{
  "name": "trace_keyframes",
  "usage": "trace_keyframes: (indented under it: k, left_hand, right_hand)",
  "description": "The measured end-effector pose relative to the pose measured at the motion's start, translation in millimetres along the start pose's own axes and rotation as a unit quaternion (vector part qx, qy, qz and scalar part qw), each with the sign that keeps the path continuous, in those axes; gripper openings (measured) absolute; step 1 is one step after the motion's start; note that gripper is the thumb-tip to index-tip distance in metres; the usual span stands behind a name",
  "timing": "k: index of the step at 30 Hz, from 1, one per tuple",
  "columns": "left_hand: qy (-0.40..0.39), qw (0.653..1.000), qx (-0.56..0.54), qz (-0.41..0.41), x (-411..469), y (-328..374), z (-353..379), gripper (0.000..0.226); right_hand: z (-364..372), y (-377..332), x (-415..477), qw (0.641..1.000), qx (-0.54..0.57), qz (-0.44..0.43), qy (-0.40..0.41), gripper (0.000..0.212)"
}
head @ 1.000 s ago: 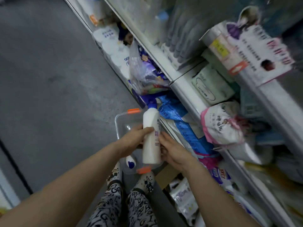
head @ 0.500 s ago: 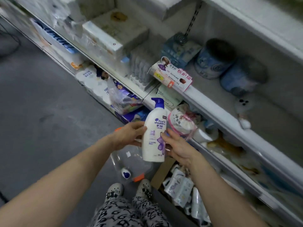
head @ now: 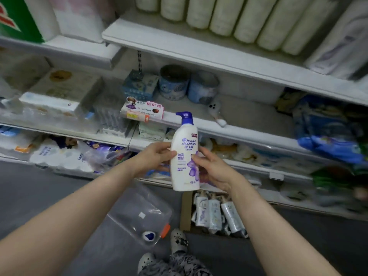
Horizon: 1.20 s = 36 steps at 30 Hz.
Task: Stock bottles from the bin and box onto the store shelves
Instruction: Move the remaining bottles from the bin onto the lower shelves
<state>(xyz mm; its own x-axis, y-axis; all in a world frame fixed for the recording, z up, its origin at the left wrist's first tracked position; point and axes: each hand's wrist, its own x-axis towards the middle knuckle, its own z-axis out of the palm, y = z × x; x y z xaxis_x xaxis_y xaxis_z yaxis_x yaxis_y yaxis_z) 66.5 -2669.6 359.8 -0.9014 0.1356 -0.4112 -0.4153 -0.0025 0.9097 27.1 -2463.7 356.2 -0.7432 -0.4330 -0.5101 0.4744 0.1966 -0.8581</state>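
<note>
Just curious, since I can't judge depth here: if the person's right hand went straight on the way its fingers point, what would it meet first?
The shampoo bottle, which the right hand grips from the side. Past it, the white shelf edge behind looks next, though depth is unclear.

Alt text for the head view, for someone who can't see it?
The left hand and right hand hold a white shampoo bottle upright before the store shelves. A clear bin and a box of bottles sit on the floor below.

White shampoo bottle with blue pump, upright before the middle shelf edge; clear bin and bottle-filled box on the floor.
</note>
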Motion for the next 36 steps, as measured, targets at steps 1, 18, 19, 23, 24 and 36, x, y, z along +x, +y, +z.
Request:
trace_keyframes:
  k: [1, 18, 19, 23, 24, 36]
  left_hand:
    - [-0.013, 1.0, 0.0, 0.008, 1, 7, 6, 0.03]
    - [-0.16, 0.976, 0.081, 0.125, 17, 103, 205, 0.029]
    - [-0.167, 0.974, 0.084, 0.127, 18, 106, 222, 0.031]
    - [-0.188, 0.967, 0.089, 0.145, 22, 112, 291, 0.036]
    - [-0.191, 0.967, 0.088, 0.147, 23, 114, 311, 0.036]
    - [-0.22, 0.951, 0.095, 0.195, 38, 144, 484, 0.035]
  right_hand:
    - [-4, -4, -10, 1.0, 0.008, -0.013, 0.014, 0.039]
    - [-140, -15, -178, 0.963, 0.069, -0.13, 0.226, 0.04]
    - [-152, -13, -188, 0.961, 0.07, -0.134, 0.233, 0.039]
    - [-202, -4, -234, 0.953, 0.077, -0.154, 0.249, 0.037]
    - [-218, -2, -246, 0.952, 0.075, -0.157, 0.252, 0.038]
    - [-366, 1, -340, 0.936, 0.044, -0.188, 0.295, 0.037]
